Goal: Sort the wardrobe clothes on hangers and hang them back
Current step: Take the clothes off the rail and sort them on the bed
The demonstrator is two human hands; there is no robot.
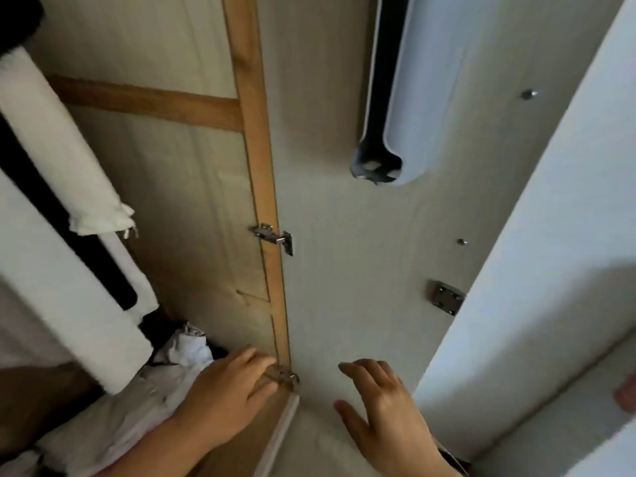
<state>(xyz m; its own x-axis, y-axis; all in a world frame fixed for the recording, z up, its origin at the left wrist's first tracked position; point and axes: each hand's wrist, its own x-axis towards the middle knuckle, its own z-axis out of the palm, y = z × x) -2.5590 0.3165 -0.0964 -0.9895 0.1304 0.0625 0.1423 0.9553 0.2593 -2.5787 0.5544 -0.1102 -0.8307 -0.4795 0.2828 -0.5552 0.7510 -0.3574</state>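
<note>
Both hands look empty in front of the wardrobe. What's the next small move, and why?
Probably reach the left hand further left to grip the crumpled white garment beside it. Neither it nor the open right hand holds clothing, and that heap lies off any hanger, closer than the hanging white clothes.

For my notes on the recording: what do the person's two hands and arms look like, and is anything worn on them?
Both the left hand and the right hand are bare: no gloves, no visible rings. The forearms show no sleeves. At the right wrist, something dark sits at the frame's edge; what it is cannot be told.
</note>
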